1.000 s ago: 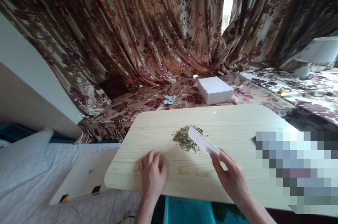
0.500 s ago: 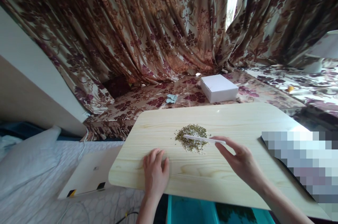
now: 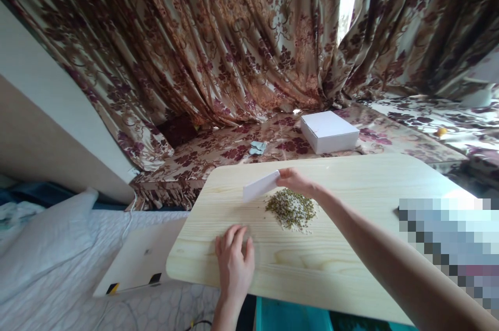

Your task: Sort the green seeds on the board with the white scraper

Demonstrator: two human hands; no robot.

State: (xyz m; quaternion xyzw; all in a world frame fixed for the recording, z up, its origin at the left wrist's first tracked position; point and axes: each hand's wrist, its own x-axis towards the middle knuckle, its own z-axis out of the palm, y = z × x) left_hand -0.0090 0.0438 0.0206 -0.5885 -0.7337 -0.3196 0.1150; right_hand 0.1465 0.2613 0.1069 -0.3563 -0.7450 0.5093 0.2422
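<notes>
A pile of green beans mixed with white grains (image 3: 291, 209) lies near the middle of the pale wooden tabletop (image 3: 351, 268). My right hand (image 3: 293, 179) reaches over the far side of the pile, its fingers pinched on one end of a flat white card (image 3: 260, 185). The card is tilted, with its blurred lower edge left of the pile; whether it touches the wood I cannot tell. My left hand (image 3: 234, 258) rests flat on the table's near left part, fingers stretched out, apart from the pile.
A white box (image 3: 331, 133) and a folded light-blue cloth (image 3: 258, 147) sit on the flowered ledge behind the table. A blurred-out dark-edged object (image 3: 448, 248) lies at the table's right. Teal bins (image 3: 292, 315) stand beneath the near edge. A white pillow (image 3: 50, 232) is at left.
My right hand has moved left and away from me, carrying the white card from over the pile to its far left side. My left hand stays on the table. The view has shifted slightly.
</notes>
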